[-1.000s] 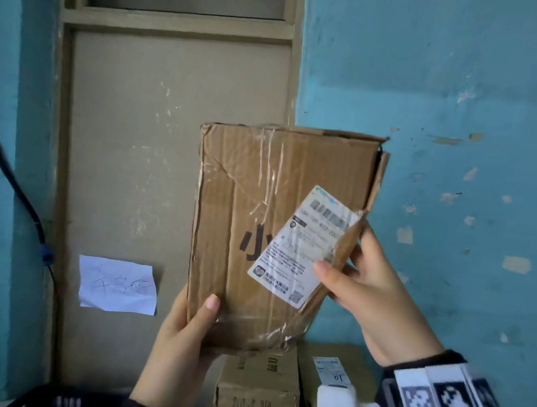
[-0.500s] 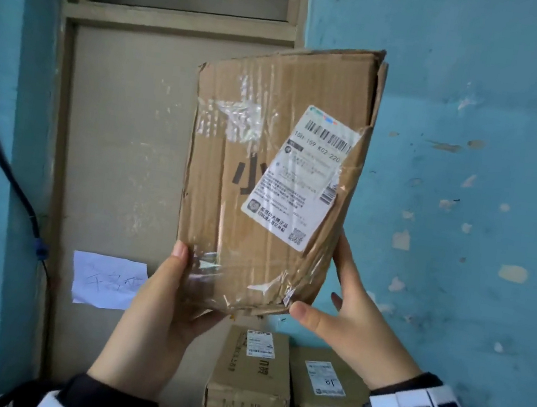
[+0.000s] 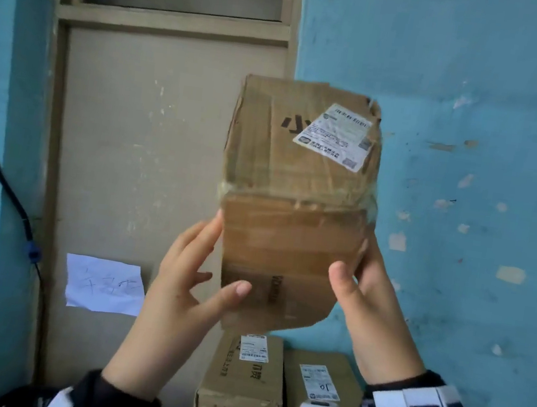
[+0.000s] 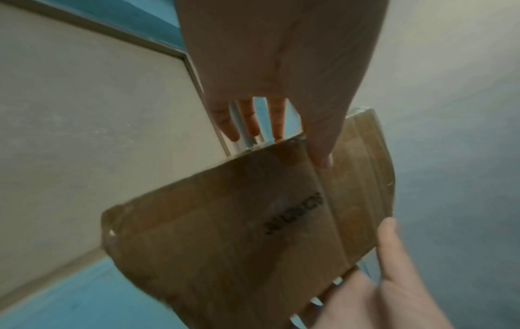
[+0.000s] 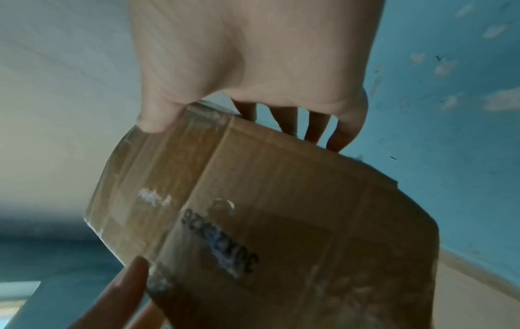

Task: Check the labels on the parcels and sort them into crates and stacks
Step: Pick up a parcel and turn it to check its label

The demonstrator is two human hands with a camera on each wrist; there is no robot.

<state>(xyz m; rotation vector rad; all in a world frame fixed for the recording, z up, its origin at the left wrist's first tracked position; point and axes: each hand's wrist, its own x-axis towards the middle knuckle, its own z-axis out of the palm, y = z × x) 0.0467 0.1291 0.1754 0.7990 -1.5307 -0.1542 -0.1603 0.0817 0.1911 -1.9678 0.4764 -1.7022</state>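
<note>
Nearest the grip, the left hand (image 3: 180, 280) and right hand (image 3: 367, 303) clamp the lower end of a battered brown cardboard parcel wrapped in clear tape (image 3: 294, 207) — each thumb lies on the near face, the fingers reaching round behind the side edges, as both wrist views show. The parcel is held up in the air between the two hands, tilted so its far end rises above the grip. On that upper face, well above the right thumb, sits the white shipping label with a barcode (image 3: 337, 135), blurred here and not readable.

The step in hand looks like label checking, the box not yet sorted. Below the grip lie two more brown cardboard boxes with white labels (image 3: 245, 383), side by side. Beyond the parcel stand a beige door panel (image 3: 146, 151) and a chipped blue wall (image 3: 482, 95).

The next move likely calls for a steady hold, then lowering the parcel onto a fitting stack — no crate shows clearly here.
</note>
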